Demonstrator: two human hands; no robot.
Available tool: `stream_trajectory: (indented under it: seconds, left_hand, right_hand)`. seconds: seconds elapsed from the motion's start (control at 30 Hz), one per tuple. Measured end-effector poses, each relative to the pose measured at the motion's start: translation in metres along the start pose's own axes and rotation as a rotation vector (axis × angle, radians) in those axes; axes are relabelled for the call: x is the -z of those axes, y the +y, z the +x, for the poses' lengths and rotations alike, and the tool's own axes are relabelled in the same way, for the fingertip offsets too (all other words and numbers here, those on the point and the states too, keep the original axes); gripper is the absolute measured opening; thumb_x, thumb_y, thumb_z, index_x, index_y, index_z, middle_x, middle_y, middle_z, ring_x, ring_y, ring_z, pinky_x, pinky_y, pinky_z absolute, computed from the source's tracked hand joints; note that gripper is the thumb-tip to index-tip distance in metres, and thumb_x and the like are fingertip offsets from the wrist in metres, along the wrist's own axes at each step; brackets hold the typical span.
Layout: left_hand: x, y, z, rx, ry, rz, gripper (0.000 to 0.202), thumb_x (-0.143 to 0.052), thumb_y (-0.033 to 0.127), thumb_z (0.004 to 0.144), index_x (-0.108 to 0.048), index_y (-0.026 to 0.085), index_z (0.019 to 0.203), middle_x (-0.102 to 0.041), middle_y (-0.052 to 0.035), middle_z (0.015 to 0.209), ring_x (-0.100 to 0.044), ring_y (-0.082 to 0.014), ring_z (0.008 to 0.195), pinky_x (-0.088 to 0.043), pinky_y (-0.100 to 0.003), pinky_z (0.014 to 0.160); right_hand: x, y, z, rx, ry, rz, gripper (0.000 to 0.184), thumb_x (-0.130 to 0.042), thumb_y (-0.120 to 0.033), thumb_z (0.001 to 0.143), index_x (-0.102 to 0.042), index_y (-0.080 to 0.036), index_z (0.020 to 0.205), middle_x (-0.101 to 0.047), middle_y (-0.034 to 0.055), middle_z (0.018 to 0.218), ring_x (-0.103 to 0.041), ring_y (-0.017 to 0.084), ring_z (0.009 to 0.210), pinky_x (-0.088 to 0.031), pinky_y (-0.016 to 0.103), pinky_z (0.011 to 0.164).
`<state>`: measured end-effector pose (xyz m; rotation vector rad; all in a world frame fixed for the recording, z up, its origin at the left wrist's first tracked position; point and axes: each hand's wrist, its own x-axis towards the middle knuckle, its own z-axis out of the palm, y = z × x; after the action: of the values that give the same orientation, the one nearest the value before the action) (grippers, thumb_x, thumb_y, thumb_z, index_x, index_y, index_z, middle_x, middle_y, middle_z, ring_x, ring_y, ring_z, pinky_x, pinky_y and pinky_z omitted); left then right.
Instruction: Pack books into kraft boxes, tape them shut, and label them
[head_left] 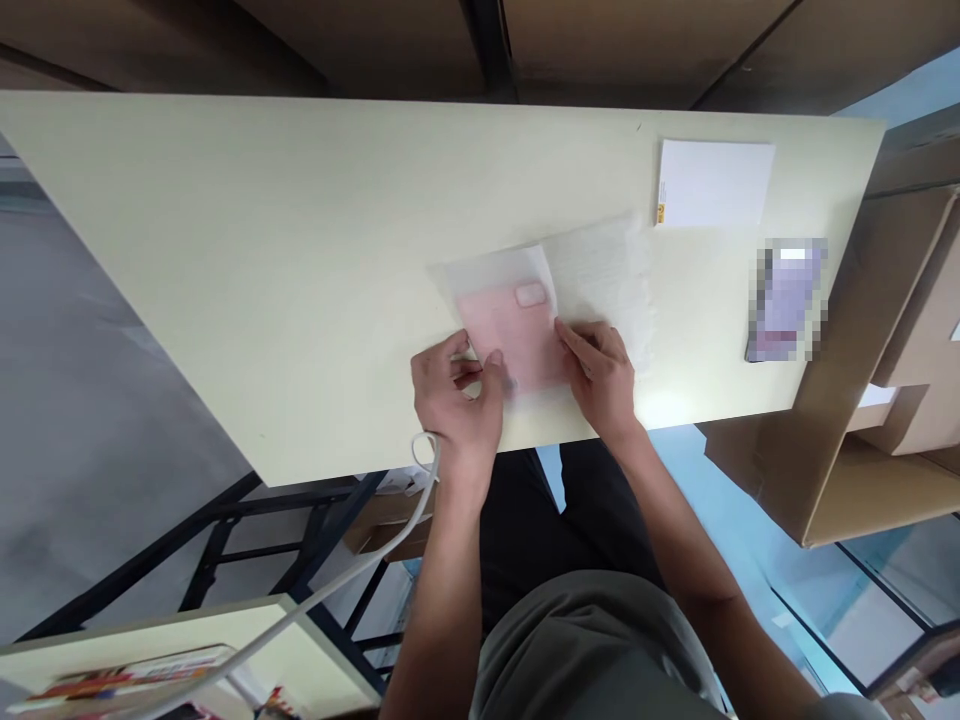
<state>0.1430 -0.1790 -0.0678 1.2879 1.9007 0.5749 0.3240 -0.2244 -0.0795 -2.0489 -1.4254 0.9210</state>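
A pink phone case (510,345), its camera cutout at the upper right, lies on the table under a folded layer of thin white wrapping paper (600,285). The rest of the sheet spreads out to the right beneath it. My left hand (459,390) is at the case's lower left, thumb resting on the paper and fingers curled at its edge. At the right edge of the case, my right hand (602,372) pinches the folded paper between thumb and forefinger. A white cord (433,465) loops at my left wrist.
On the pale table (247,270), a flat white box (716,185) lies at the back right. A blurred purple item (787,300) is near the right edge. Cardboard boxes (847,440) stand beyond that edge. A lower shelf (285,640) holds printed packets at bottom left.
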Motion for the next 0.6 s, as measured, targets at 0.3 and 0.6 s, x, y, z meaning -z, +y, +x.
stream_trajectory:
  seconds: [0.3,0.6]
  left_hand:
    - [-0.003,0.006,-0.002,0.212,-0.017,-0.275,0.031,-0.085,0.046,0.091,-0.08,0.022,0.11,-0.069,-0.0023,0.093,-0.064,-0.015,0.079,-0.057,-0.028,0.07]
    - [-0.033,0.067,-0.02,0.051,-0.052,-0.315,0.032,-0.079,0.052,0.102,-0.068,0.024,0.111,-0.068,-0.0022,0.097,-0.067,-0.0178,0.085,-0.057,-0.03,0.073]
  right_hand:
    - [-0.013,0.0,-0.003,0.014,0.028,-0.088,0.05,-0.052,-0.02,0.118,-0.074,-0.037,0.16,-0.071,0.011,0.116,-0.065,0.028,0.108,-0.068,0.043,0.092]
    - [0.016,-0.008,0.002,-0.068,0.033,0.197,0.036,-0.06,-0.033,0.119,-0.078,-0.032,0.15,-0.079,0.0098,0.127,-0.078,0.022,0.108,-0.07,0.039,0.094]
